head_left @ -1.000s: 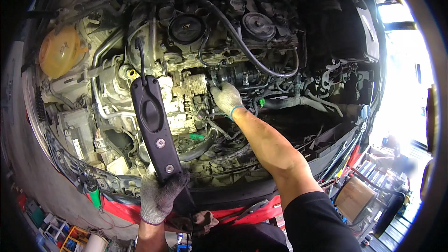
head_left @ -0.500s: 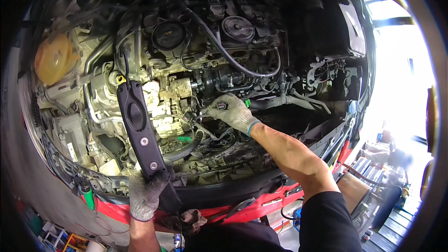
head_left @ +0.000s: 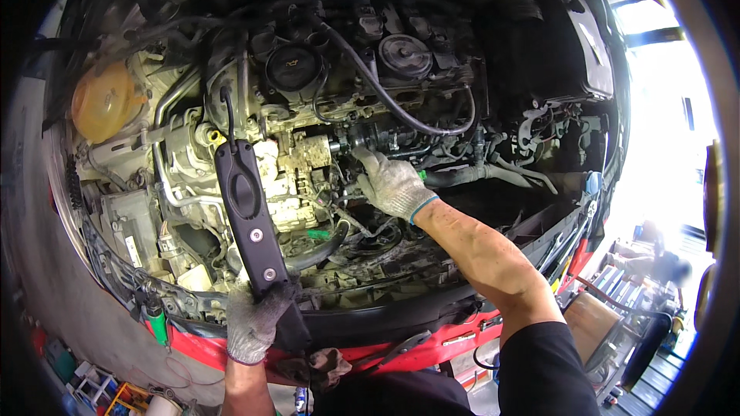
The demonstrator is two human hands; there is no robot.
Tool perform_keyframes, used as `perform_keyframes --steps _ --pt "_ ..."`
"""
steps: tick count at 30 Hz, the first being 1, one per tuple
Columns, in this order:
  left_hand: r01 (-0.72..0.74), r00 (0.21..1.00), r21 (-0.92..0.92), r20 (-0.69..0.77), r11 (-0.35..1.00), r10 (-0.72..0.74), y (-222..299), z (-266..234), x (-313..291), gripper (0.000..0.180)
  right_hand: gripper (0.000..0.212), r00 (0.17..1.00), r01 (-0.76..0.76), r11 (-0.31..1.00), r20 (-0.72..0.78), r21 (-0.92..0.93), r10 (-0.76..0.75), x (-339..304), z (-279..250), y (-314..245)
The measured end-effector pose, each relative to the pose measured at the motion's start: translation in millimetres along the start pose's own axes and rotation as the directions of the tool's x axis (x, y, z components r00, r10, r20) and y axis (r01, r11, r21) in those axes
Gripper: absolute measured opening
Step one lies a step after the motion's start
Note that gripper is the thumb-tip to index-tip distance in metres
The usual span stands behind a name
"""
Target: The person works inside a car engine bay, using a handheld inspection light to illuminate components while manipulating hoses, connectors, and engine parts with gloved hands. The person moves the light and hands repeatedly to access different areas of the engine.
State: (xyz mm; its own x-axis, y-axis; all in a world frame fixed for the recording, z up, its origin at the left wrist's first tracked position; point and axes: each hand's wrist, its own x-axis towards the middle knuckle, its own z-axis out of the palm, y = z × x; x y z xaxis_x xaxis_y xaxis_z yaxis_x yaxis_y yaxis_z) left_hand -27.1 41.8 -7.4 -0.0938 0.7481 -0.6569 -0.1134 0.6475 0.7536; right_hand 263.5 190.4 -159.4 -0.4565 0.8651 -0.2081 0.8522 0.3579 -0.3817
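Note:
My left hand point(head_left: 253, 325), in a grey knit glove, is closed around the lower end of a long black work light point(head_left: 251, 219). The lamp stands nearly upright over the engine bay, and bright light falls on the metal parts to its right. My right hand point(head_left: 395, 185), gloved too, reaches into the middle of the engine point(head_left: 304, 150). Its fingers are apart, the forefinger stretched toward a dark cylindrical part point(head_left: 362, 137) below the curved black hose point(head_left: 375, 94). I see nothing held in it. Wires and a thin hose lie just below its fingertips.
An orange coolant tank point(head_left: 102, 104) sits at the far left. The black oil filler cap point(head_left: 294, 67) is at the top of the engine. Along the near side runs the red front edge point(head_left: 432, 340) of the car, with a crumpled cloth point(head_left: 330, 366). A green-handled tool point(head_left: 157, 325) hangs at left.
My right hand has opened from a closed grip, its forefinger now stretched up and left. The view has shifted, so the engine and lamp appear farther right and slightly lower.

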Motion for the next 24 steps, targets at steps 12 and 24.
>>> perform_keyframes --steps 12,24 --pt "0.007 1.0 0.089 -0.021 0.996 -0.005 -3 -2 2 0.03 0.067 0.711 -0.639 0.63 0.653 0.442 0.263 17 -17 -7" --pt "-0.06 0.996 0.365 -0.036 0.929 0.079 13 9 3 0.026 0.089 0.703 -0.212 0.976 0.684 -0.058 0.193 4 -18 -36"
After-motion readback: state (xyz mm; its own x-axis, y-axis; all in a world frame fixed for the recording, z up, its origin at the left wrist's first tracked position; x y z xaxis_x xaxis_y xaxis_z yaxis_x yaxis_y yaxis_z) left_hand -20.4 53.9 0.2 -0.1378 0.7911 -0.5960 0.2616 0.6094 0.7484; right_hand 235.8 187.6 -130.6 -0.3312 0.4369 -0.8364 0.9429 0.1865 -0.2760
